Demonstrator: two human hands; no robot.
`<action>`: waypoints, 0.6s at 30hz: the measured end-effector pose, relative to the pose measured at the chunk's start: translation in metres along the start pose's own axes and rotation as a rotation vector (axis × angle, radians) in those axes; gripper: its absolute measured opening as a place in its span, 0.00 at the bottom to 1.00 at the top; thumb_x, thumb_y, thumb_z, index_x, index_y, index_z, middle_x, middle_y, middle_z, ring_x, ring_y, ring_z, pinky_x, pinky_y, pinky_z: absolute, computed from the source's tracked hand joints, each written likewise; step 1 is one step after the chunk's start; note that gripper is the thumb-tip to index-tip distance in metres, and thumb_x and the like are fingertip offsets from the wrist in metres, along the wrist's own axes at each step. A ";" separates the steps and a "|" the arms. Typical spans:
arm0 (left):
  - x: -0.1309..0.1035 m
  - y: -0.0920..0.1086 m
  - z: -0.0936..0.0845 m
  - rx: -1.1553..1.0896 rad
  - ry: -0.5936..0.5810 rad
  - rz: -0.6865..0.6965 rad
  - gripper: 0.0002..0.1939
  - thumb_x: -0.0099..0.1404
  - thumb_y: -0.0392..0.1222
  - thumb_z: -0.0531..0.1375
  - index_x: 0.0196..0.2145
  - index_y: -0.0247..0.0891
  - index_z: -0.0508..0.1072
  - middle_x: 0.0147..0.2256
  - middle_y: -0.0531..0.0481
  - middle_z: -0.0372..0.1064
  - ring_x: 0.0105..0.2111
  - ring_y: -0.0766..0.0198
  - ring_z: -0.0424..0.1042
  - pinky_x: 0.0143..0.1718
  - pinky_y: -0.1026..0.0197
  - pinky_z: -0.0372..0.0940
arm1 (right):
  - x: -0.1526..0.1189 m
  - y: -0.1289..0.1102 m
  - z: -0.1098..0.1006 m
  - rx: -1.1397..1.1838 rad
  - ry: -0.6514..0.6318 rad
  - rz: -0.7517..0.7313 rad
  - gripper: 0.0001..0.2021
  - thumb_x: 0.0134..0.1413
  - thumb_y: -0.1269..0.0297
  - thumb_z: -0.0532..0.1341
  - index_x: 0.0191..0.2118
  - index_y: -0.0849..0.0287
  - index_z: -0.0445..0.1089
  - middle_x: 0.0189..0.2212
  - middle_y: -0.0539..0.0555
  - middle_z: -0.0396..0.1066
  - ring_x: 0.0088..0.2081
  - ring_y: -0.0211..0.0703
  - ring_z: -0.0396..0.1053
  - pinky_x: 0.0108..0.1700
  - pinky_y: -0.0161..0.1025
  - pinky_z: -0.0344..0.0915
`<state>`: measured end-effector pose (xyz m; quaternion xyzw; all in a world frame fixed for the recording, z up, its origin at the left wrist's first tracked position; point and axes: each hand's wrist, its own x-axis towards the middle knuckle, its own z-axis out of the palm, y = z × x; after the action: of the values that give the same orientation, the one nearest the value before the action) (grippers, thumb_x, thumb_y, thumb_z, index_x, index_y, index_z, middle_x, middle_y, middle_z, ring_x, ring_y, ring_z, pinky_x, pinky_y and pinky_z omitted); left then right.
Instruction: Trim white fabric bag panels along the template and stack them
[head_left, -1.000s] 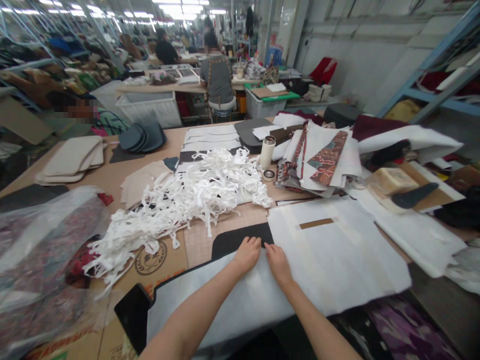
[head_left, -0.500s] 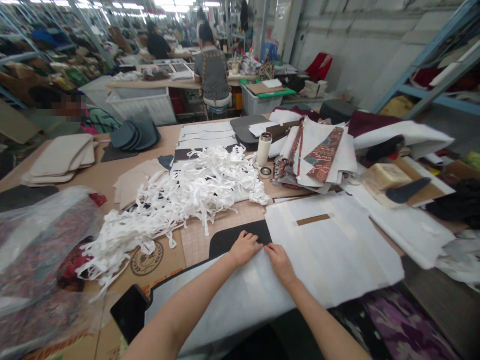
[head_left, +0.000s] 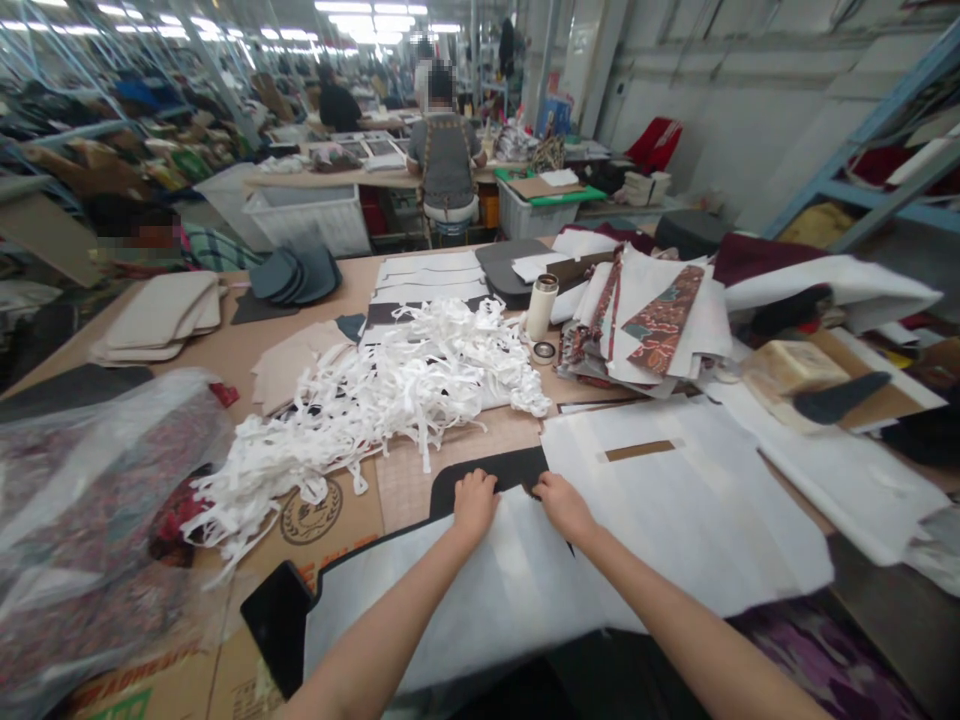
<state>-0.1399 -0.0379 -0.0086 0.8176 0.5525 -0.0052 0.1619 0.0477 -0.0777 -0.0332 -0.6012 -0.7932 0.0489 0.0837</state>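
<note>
My left hand (head_left: pixel 476 505) has its fingers curled over the top edge of a white backed sheet (head_left: pixel 405 610), close to a black panel (head_left: pixel 450 482) with a rounded corner. Just to the right, my right hand (head_left: pixel 564 508) pinches the same sheet's edge, where it meets a larger white sheet (head_left: pixel 697 500) with a narrow brown slot. Between the hands the edge is slightly raised. Black material borders the near sheet at the left. My fingertips are partly hidden.
A tangled heap of white strips (head_left: pixel 405 375) lies beyond my hands. Behind it stand a cream bottle (head_left: pixel 541 308) and a stack of patterned pieces (head_left: pixel 660 310). Plastic-wrapped fabric (head_left: pixel 97 500) sits at left. A person (head_left: pixel 444 160) sits at a farther table.
My hands have moved apart along the edge, the left one shifting back off the black panel. The sheet's edge between them has lifted a little. The camera view has shifted slightly.
</note>
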 end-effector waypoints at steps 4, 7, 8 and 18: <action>0.006 0.001 -0.007 -0.105 -0.152 -0.169 0.07 0.60 0.41 0.56 0.37 0.41 0.71 0.39 0.48 0.69 0.43 0.56 0.65 0.42 0.54 0.56 | 0.029 0.003 0.011 0.076 0.047 -0.095 0.16 0.55 0.77 0.52 0.46 0.59 0.69 0.39 0.55 0.67 0.40 0.43 0.63 0.39 0.37 0.61; 0.005 -0.002 -0.005 -0.124 -0.126 -0.113 0.07 0.61 0.39 0.54 0.34 0.41 0.72 0.39 0.49 0.68 0.43 0.57 0.64 0.41 0.55 0.56 | 0.032 0.005 0.016 0.023 0.048 -0.220 0.12 0.56 0.74 0.53 0.43 0.58 0.69 0.39 0.55 0.67 0.41 0.45 0.62 0.39 0.39 0.61; 0.002 -0.004 -0.003 -0.128 -0.098 -0.070 0.07 0.62 0.39 0.54 0.35 0.42 0.72 0.39 0.49 0.67 0.43 0.58 0.64 0.41 0.56 0.57 | 0.030 0.006 0.016 0.008 0.053 -0.256 0.11 0.56 0.74 0.54 0.42 0.58 0.69 0.40 0.55 0.67 0.41 0.45 0.62 0.39 0.39 0.60; -0.018 -0.020 0.019 0.044 0.056 0.283 0.14 0.68 0.38 0.46 0.43 0.40 0.70 0.40 0.47 0.65 0.40 0.60 0.61 0.39 0.58 0.57 | 0.020 -0.017 0.011 -0.012 0.155 -0.516 0.12 0.59 0.74 0.51 0.45 0.63 0.67 0.38 0.57 0.68 0.43 0.45 0.62 0.46 0.45 0.62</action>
<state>-0.1615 -0.0532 -0.0286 0.8905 0.4358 0.0285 0.1276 0.0247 -0.0628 -0.0391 -0.3818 -0.9116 -0.0250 0.1502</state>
